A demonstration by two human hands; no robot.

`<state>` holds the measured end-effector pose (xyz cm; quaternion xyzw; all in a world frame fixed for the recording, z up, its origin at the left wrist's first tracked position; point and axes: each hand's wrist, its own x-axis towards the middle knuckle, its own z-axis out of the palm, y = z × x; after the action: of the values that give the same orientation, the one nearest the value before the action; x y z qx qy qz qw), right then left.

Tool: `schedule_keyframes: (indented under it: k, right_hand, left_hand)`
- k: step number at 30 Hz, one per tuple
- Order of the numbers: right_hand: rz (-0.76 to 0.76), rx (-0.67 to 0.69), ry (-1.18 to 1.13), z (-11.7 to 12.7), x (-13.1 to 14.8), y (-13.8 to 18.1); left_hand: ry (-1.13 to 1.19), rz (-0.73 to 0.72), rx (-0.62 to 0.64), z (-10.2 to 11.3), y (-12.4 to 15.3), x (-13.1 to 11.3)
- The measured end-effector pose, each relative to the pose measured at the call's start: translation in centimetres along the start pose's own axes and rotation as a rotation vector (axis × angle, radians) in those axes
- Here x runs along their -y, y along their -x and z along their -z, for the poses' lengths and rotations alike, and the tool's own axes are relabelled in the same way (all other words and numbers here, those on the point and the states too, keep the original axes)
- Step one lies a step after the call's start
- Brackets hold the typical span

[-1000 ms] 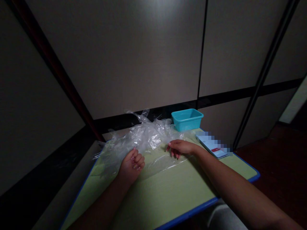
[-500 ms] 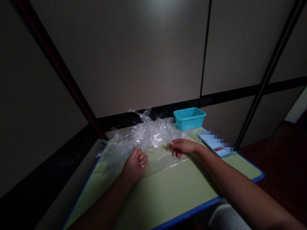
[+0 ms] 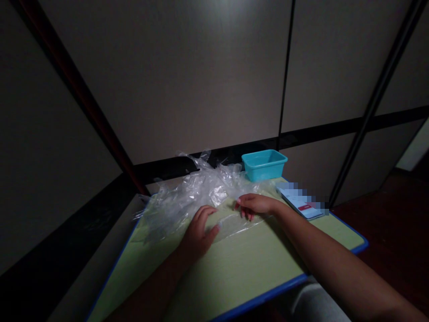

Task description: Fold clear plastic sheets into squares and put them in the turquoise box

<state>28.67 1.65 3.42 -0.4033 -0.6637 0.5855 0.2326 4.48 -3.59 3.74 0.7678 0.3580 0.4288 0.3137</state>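
Note:
A crumpled heap of clear plastic bags (image 3: 194, 190) covers the far left part of the yellow-green table (image 3: 241, 268). One clear plastic bag (image 3: 231, 226) lies flatter on the near side of the heap, under and between my hands. My left hand (image 3: 200, 230) is palm down at this bag's left part, thumb and fingers apart, holding nothing. Over the bag's right part, my right hand (image 3: 254, 205) has its fingers loosely bent and apart, and I see nothing in them. Whether its fingertips touch the plastic is hard to see.
A turquoise plastic basin (image 3: 264, 167) stands at the table's back edge. To its right lies a phone-like device (image 3: 303, 203) with a lit screen, partly blurred out. Blue edging (image 3: 264, 297) rims the table. Cabinet panels (image 3: 201, 89) rise directly behind it.
My left hand has opened from a loose fist and turned palm down, shifting slightly right. My right hand and the plastic bags look nearly unchanged.

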Motion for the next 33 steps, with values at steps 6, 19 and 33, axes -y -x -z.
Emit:
schedule_keyframes:
  k: [6,19,33]
  right_hand:
    - [0.025,-0.009,0.026,0.1,-0.2,-0.2]
    - [0.012,-0.002,0.032,0.2,-0.3,-0.3]
    - [0.106,-0.096,-0.069,0.5,0.2,0.1]
  left_hand:
    - [-0.789,-0.344,0.441,-1.1,1.6,-1.8]
    - [-0.960,-0.280,0.406,-1.0,2.0,-1.0]
    - [-0.800,-0.173,0.530,-0.8,1.4,-0.1]
